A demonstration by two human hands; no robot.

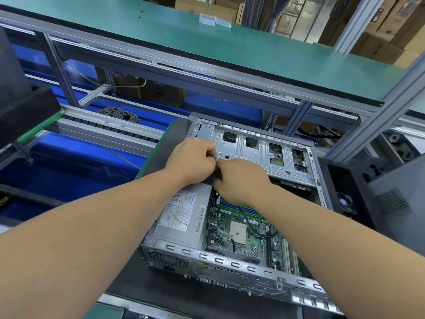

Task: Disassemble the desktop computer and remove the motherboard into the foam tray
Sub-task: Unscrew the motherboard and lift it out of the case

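Observation:
An open desktop computer case (232,265) lies on a dark mat. Its green motherboard (243,229) sits inside, with the bare CPU socket (238,231) showing. A grey power supply (184,217) fills the case's left side. A silver drive cage (253,146) spans the far end. My left hand (193,157) and my right hand (239,178) meet above the gap between the power supply and the cage. Both curl their fingers on a black cable connector (216,178), mostly hidden by the fingers. A black cable (250,224) trails over the board.
A detached black side panel (391,199) leans right of the case. Blue bins (69,171) and a roller conveyor (103,125) lie to the left. A green shelf (207,38) on aluminium framing runs overhead. A black foam block (20,111) sits at far left.

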